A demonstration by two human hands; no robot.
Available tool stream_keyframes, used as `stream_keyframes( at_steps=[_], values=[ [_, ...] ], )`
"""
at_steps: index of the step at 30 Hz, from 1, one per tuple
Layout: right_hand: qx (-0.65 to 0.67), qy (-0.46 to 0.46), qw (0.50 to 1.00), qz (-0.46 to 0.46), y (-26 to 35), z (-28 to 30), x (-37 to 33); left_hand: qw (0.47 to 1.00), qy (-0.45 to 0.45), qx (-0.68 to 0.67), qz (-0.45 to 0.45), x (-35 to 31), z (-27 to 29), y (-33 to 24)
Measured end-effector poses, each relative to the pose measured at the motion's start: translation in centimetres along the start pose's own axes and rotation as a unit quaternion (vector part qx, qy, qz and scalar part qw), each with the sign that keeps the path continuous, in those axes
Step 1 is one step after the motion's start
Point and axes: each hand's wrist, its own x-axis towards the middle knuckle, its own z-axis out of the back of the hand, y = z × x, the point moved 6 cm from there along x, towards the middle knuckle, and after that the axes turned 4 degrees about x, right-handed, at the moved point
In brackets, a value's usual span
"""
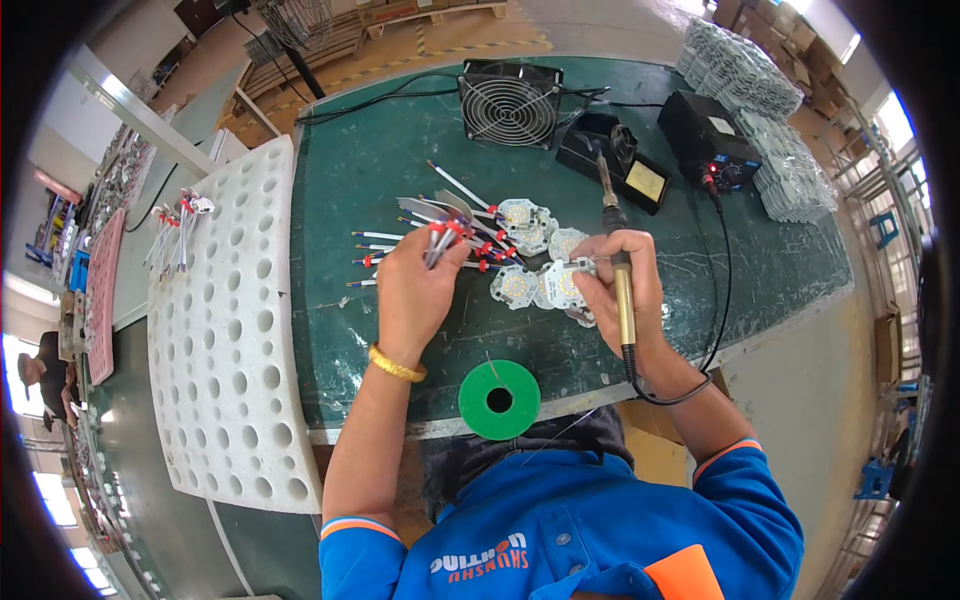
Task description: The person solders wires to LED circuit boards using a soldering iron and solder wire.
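At the lower centre of the frame, a green spool lies by the near edge of the desk, a thin strand of wire rising from it.

Just beyond, left of centre, the left hand is closed around a small bunch of red-collared leads. Right of centre, the right hand has the soldering iron lying across it, while thumb and fingers come nearly together at the edge of a pale board; whether they grip it or only touch it, I cannot tell. The iron's tip points to the top of the frame, apart from the boards, so no joint is being heated now.

The cluster of boards sits mid-frame, with loose leads fanned to its left. Some leads reach the boards' edges, but which are fixed is too small to tell. The work looks partway along: several boards are laid out, while leads remain in hand and on the desk.

On the left, a white foam rack carries one small wired bunch near its top; most holes show bare.

Farther off stand the iron holder, control box and fan, with stacked pale pieces at upper right, seemingly untouched.
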Motion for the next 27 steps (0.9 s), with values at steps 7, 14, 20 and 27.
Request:
stream_keyframes(
  at_steps=[7, 14, 20, 27],
  values=[
    [0.029, 0.007, 0.999, -0.012, 1.3, -1.0, 0.5, 0.879, 0.086, -0.438, 0.165, -2.1, 2.7, -1.5],
    [0.093, 0.017, 0.995, -0.026, 2.4, -3.6, 1.5, 0.774, 0.124, -0.563, 0.261, -4.8, 0.8, -0.4],
    [0.144, -0.004, 0.985, -0.098, 3.3, -5.1, 2.1, 0.754, 0.215, -0.587, 0.201, -5.3, 0.1, -2.1],
    [0.062, 0.006, 0.995, -0.078, 3.1, -5.5, 2.1, 0.775, 0.179, -0.564, 0.220, -5.4, -0.7, -1.7]
  ],
)
